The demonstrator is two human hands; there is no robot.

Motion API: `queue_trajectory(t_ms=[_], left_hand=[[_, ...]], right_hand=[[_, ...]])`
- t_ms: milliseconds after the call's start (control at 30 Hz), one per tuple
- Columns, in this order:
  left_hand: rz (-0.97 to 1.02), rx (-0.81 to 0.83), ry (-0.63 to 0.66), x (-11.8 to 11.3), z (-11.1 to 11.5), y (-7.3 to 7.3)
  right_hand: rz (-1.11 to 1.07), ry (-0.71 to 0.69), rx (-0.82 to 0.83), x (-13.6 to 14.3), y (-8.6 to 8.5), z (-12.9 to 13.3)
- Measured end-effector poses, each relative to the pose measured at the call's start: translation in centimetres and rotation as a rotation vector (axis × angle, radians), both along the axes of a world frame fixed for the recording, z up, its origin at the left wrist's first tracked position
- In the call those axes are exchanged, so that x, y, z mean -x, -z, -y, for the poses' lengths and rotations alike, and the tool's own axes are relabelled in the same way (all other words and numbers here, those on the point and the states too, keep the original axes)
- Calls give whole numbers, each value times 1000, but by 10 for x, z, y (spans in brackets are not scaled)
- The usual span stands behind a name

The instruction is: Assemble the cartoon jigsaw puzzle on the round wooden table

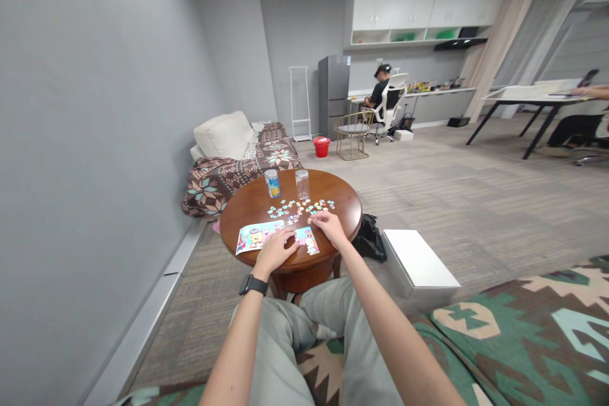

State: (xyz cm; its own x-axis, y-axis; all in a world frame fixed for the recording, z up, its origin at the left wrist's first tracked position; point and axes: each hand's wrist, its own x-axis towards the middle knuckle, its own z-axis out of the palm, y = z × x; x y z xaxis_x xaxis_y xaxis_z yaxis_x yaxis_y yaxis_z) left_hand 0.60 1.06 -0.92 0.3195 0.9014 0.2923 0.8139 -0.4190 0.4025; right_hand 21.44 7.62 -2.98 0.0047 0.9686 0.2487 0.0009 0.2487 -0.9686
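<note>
On the round wooden table (342, 203) lies a small joined section of jigsaw puzzle (308, 240). My left hand (276, 250) rests at its left side, fingers stretched out and apart. The printed reference picture (252, 238), with cartoon figures, lies partly beneath that hand. My right hand (330, 228) is above the joined section, thumb and forefinger pinched on a puzzle piece (309, 220). Loose puzzle pieces (285, 207) are scattered beyond both hands. Behind them stand a clear jar (302, 185) with a metal lid and a can with a blue label (273, 184).
A white box (421, 257) and a black bag (370, 238) sit on the floor right of the table. A blanket-covered couch (228, 171) stands behind left. Farther off are a red bucket (321, 147), a wire chair (353, 133) and a seated person (379, 92).
</note>
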Motion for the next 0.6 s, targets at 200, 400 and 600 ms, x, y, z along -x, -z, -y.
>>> queue_trajectory(t_ms=[200, 400, 600], left_hand=[[36, -8, 13, 0, 0, -2], [53, -7, 2, 0, 2, -3], [50, -13, 28, -1, 1, -3]], right_hand=[[-2, -22, -25, -1, -7, 5], [-52, -26, 20, 0, -4, 3], [-89, -29, 50, 1, 1, 1]])
